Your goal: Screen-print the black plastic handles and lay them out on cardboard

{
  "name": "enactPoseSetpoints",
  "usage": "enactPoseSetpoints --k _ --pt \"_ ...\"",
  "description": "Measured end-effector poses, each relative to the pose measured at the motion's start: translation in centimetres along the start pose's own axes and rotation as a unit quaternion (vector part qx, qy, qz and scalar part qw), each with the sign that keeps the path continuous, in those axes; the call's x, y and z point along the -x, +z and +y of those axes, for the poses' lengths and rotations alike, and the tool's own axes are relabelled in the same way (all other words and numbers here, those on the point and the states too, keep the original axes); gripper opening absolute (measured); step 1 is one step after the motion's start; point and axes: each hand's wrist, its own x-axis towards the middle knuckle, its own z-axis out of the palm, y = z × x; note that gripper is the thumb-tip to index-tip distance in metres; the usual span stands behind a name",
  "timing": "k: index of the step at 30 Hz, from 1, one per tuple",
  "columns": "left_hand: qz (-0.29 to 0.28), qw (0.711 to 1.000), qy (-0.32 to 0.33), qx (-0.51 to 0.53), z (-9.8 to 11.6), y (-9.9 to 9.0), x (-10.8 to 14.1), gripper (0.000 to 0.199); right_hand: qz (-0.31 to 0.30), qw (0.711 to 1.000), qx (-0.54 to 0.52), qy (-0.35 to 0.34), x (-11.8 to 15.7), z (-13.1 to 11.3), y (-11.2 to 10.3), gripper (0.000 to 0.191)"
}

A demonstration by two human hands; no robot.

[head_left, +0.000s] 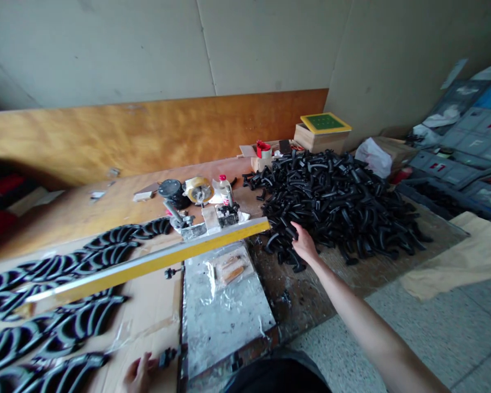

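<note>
One bare right forearm (354, 305) of mine runs from the lower right edge up and inward, straight, to my right hand (305, 244), which meets the near left margin of a large heap of curved black handle-like pieces (331, 202) on the worktable. The index finger points forward against the pieces; I cannot tell whether the fingers are closed on one. My left hand (138, 374), partly cut off by the lower edge, rests low with its fingers loosely bent and apart.

Counts are as follows. Two small black knob-like fittings are present: one (167, 357) just beside my left fingertips, one (171, 273) farther forward. One long yellow-and-white straight bar (167, 261) crosses above one flat grey smeared plate (213, 341), which bears one clear packet (232, 270) with orange-brown contents. Behind the bar are one round black tub (171, 188), one roll of yellowish tape (192, 188) and one clear bottle with a red cap (225, 191). One pale wooden box (319, 142), behind the heap, carries one green panel framed in yellow (325, 122). The heaped pieces, and the rows of black curved pieces (118, 236) at left, are too many and too blurred for me to count.
</note>
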Motion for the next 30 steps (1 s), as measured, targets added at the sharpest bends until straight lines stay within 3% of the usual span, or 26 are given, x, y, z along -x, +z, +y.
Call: enactPoseSetpoints --k 2,5,11,13,15,17,20,22,24,28,30 --pt "0.003 0.999 -0.006 0.053 -1.0 0.0 -1.0 0.042 -0.033 0.991 -0.131 -0.002 -0.1 -0.8 0.0 0.059" --pt "0.017 0.995 0.008 0.098 -1.4 -0.1 -1.3 0.051 -0.111 0.953 -0.283 0.004 0.5 -3.6 1.5 0.043" --pt "0.002 0.993 0.055 0.101 0.5 0.4 -0.7 0.054 -0.226 0.880 -0.417 0.021 3.7 -10.6 9.1 0.052" --pt "-0.007 0.993 0.070 0.095 0.9 0.7 -0.7 0.055 -0.280 0.880 -0.384 0.006 4.3 -11.8 11.5 0.045" --pt "-0.013 0.992 0.079 0.099 1.1 0.9 -0.9 0.056 -0.314 0.905 -0.282 -0.052 4.4 -12.2 13.2 0.030" --pt "-0.016 0.991 0.086 0.105 1.3 1.0 -0.8 0.055 -0.296 0.931 -0.158 -0.147 4.2 -12.1 13.9 0.020" --pt "-0.009 0.989 0.102 0.111 2.7 0.8 -0.5 0.053 -0.221 0.932 -0.018 -0.288 4.2 -12.0 13.4 0.020" --pt "-0.001 0.986 0.123 0.114 5.0 0.7 0.1 0.050 -0.181 0.917 0.048 -0.352 4.7 -12.2 12.8 0.028" --pt "-0.002 0.978 0.163 0.129 8.5 0.8 0.9 0.047 -0.170 0.890 0.084 -0.416 5.4 -12.7 12.5 0.040" --pt "-0.045 0.930 0.279 0.237 17.6 2.0 3.7 0.045 -0.234 0.814 0.092 -0.523 6.6 -13.6 14.0 0.057" --pt "-0.092 0.907 0.299 0.281 21.5 2.7 5.3 0.047 -0.245 0.818 0.102 -0.510 6.6 -13.6 14.9 0.055"
